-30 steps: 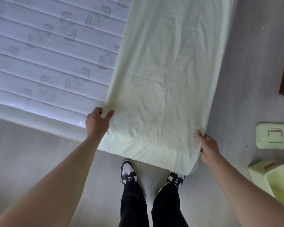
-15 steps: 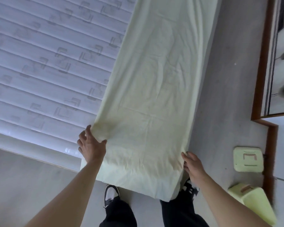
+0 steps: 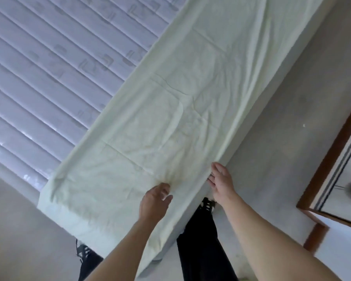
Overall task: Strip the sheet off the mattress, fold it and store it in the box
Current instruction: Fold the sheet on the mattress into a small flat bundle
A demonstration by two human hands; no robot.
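Gripping the near right edge, the right hand [image 3: 221,180] curls its fingers under the pale yellow-green cotton sheet [image 3: 182,102], while the left hand [image 3: 154,201] rests on top close beside it, fingers bent into gathered cloth; motion blur leaves it unclear whether it truly pinches. That sheet lies folded into a long strip on the white quilted mattress [image 3: 49,63], its long axis running straight away from both hands toward the far end, its near end draping over the mattress edge. A lengthwise fold probably comes next.

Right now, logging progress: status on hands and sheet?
Left hand on the sheet, grip unclear. Right hand holds its right edge. Sheet folded long on mattress. Box not in view.
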